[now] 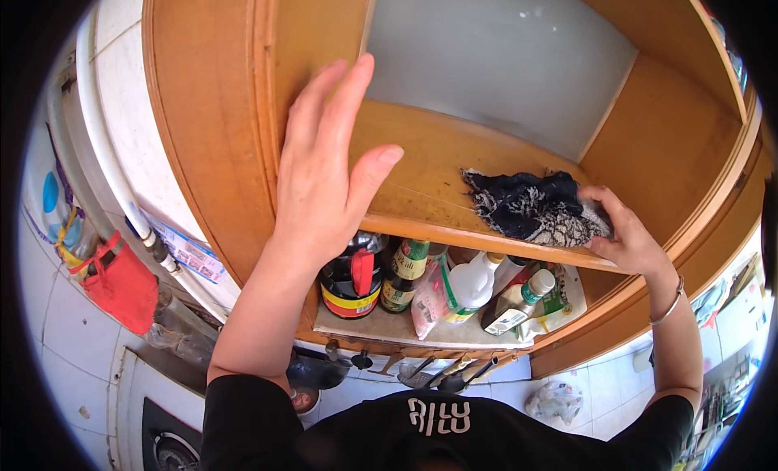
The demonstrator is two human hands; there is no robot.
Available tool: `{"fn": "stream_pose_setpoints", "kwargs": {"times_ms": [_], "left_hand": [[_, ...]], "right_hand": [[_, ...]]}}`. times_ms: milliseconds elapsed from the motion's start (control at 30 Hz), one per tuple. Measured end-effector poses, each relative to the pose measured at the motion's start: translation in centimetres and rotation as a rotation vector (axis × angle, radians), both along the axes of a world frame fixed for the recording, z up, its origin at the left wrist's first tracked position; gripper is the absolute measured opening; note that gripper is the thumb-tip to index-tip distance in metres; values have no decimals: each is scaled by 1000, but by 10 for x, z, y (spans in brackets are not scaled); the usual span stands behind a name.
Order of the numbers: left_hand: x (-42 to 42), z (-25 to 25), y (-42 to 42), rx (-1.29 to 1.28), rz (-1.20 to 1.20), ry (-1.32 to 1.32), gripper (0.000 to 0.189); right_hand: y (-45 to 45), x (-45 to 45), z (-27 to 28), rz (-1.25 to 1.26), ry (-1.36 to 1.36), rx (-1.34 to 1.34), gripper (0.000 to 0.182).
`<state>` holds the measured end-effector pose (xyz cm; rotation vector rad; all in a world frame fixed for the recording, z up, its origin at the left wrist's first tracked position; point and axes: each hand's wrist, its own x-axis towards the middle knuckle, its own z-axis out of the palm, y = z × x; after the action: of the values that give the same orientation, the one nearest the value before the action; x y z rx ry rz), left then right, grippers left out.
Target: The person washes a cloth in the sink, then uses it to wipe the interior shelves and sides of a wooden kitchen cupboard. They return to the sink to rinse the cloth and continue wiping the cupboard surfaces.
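A crumpled dark blue and white cloth (pixel 529 207) lies on the shelf board of a wooden cabinet (pixel 425 143), near its front edge. My right hand (pixel 626 231) has its thumb and fingers at the right end of the cloth, gripping it. My left hand (pixel 322 167) is raised in front of the cabinet's left side panel, fingers spread, with nothing held. Whether its edge touches the panel cannot be told. Crumbs and stains mark the shelf board.
Under the board stand a large dark jug with a red handle (pixel 363 273), dark sauce bottles (pixel 404 273), a white plastic bottle (pixel 473 282) and a tilted bottle (pixel 516 304). Utensils (pixel 453 374) and a dark pan (pixel 317 368) hang below. White pipes (pixel 109 143) run at left.
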<state>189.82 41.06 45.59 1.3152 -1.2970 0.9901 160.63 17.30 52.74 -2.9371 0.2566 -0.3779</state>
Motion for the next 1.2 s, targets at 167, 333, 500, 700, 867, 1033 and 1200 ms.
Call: {"fn": "stream_pose_setpoints", "kwargs": {"times_ms": [167,333,500,700,867,1033,1200], "left_hand": [[7,-5,-4,-126,-157,10,62],[9,-9,-3,-180,-208,0,66],[12,-11,-3,-190,-375,6,74],[4,-6,1,-89,-338,73,66],[-4,-3,7,-77,-295,138,50],[-32,10,20,-132,-13,57,38],[-42,42,50,-185,471,-274,28]], "right_hand": [[23,57,-8,332,54,-320,60],[75,143,-29,473,-153,-430,53],[123,189,-37,569,-308,-433,35],[82,113,-34,493,-370,-524,30],[41,15,-21,282,-268,-545,36],[31,-25,-32,141,-270,-617,35],[61,28,-42,268,-461,-636,26]]}}
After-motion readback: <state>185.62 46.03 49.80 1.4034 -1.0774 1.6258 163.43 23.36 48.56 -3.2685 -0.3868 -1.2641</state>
